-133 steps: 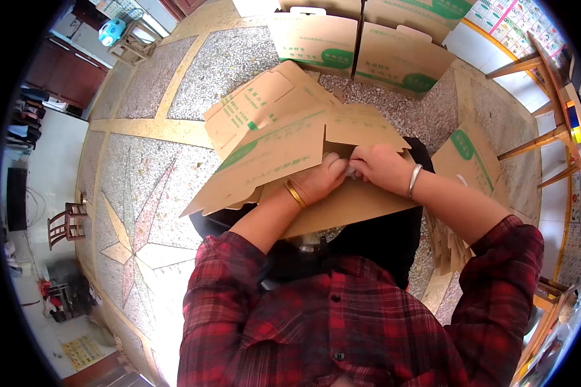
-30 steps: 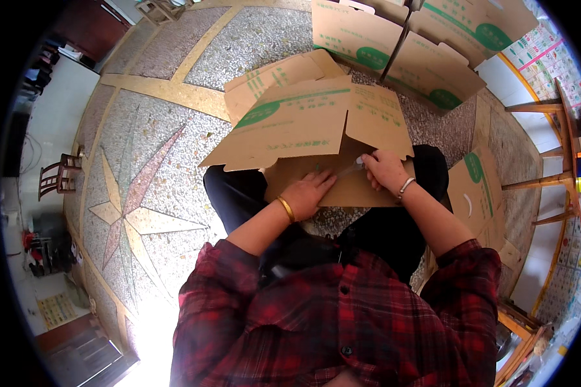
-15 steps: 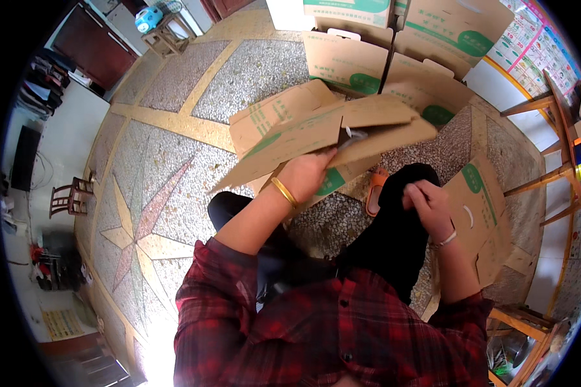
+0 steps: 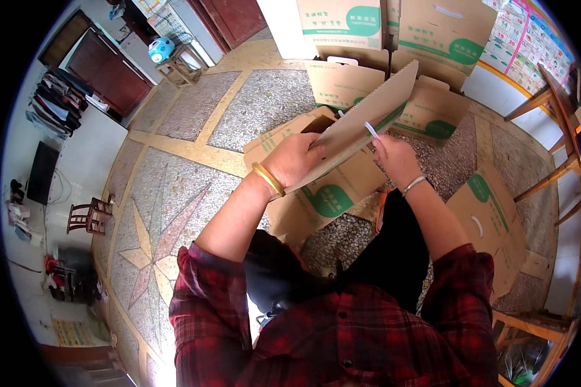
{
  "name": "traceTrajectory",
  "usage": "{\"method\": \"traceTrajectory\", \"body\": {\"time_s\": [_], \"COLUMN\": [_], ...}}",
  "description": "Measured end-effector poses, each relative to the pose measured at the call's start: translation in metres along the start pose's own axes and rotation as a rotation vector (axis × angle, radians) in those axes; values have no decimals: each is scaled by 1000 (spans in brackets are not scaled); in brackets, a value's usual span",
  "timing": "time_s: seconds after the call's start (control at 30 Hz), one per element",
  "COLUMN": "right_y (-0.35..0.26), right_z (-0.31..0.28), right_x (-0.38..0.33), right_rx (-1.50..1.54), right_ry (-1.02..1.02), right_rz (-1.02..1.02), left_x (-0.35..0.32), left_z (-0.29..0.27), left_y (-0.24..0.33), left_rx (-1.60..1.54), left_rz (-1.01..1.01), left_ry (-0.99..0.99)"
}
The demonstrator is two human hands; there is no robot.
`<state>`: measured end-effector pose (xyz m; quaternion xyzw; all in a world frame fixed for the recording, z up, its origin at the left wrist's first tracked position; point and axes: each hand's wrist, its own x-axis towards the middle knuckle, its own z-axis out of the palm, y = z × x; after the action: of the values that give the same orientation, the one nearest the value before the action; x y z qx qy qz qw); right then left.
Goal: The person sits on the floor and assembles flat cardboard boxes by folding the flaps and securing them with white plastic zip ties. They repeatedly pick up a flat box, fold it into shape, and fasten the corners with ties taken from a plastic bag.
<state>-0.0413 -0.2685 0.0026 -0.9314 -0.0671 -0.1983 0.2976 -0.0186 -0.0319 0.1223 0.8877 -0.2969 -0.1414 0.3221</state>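
A flat brown cardboard carton piece point(image 4: 361, 122) with green print stands steeply tilted in front of me. My left hand point(image 4: 292, 158) grips its lower left part, thumb on the near face. On its right side my right hand point(image 4: 397, 161) is closed on a white plastic carry handle point(image 4: 371, 129), pinching its lower end. A second white bit pokes out beyond the carton's far side, mostly hidden. Below, another printed carton point(image 4: 329, 200) lies on the floor between my feet, with more cardboard point(image 4: 261, 145) behind my left hand.
Several printed cartons point(image 4: 432, 106) stand against the wall ahead. On the floor at right lies a flat carton point(image 4: 494, 222) with a white handle. A wooden table point(image 4: 542, 180) is at far right, a wooden stool point(image 4: 182, 68) at far left, and a small chair point(image 4: 90, 216) farther left.
The carton in my left hand has swung from nearly level to steeply tilted. My right hand has moved from over my right knee forward to the carton and taken the white handle.
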Motion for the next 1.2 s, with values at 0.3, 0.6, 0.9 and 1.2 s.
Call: {"method": "traceTrajectory", "body": {"time_s": [0.3, 0.6, 0.9, 1.2], "right_y": [-64, -77, -54, 2], "right_z": [-25, -37, -58, -7], "right_x": [-25, -14, -13, -42], "right_rx": [-111, 248, -189, -268], "right_ry": [57, -289, -310, -438], "right_rz": [2, -537, -475, -343], "left_x": [17, 6, 34, 49], "left_z": [-16, -23, 42, 85], "left_y": [-2, -18, -40, -60], "left_rx": [-164, -732, -770, -807], "left_rz": [-74, -236, -241, -241], "left_ry": [8, -137, -310, -318]}}
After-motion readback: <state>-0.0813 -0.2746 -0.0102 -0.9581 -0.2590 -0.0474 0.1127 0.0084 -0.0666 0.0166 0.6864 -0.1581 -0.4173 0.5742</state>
